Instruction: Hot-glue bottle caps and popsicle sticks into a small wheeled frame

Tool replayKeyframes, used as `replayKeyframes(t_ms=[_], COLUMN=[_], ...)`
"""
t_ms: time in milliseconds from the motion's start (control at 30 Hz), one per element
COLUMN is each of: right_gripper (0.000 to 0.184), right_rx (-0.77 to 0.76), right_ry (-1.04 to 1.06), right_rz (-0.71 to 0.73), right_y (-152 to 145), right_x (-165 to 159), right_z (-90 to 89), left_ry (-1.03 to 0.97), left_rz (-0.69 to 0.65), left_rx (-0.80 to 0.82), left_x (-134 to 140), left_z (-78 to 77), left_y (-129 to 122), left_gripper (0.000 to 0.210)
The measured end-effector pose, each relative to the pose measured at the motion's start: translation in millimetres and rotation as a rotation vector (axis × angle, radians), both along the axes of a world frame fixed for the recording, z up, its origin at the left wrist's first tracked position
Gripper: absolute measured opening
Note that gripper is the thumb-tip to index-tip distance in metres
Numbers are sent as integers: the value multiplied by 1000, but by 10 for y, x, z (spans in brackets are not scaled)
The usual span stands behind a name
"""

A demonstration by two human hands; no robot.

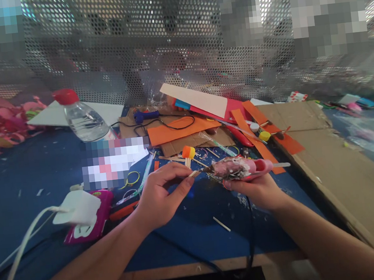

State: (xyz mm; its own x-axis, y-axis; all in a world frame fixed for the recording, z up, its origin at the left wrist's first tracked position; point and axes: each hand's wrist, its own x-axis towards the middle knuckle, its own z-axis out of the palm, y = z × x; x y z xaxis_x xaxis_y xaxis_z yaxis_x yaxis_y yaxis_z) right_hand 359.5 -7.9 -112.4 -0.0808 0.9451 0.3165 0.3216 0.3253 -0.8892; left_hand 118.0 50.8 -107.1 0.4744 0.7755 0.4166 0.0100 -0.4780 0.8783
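My right hand (257,190) is wrapped round a pink hot glue gun (235,168), its front crusted with dried glue and dirt. A clear glue stick (281,165) pokes out of the gun's back end. Between the thumb and fingers of my left hand (165,191) is a thin wooden stick (194,174). The gun's dark nozzle (206,169) points left, at or very close to the stick's end; whether they touch I cannot tell. Just beyond my left fingers, an orange and yellow round piece (188,152) sits on top of pale sticks.
A water bottle (86,119) with a red cap stands at left, behind a magenta box (90,217) and a white charger (77,207). Orange strips (172,130) and cardboard (350,163) lie behind and right. A loose stick (221,224) and a black cable (251,231) are in front.
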Motion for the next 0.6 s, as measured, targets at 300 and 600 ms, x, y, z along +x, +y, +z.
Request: replayKeyframes(t_ms=[300,600], right_gripper=[20,22], right_rx=[-9,12], right_ry=[-16,-16], right_rz=[-15,15], right_y=[-8,-5], right_x=[17,19], right_z=[-26,-10], left_ry=[-20,-21], left_rz=[6,0], left_rx=[7,4], left_x=[-13,-15], left_z=[4,-5], left_y=[-3,-11], left_gripper=[9,9])
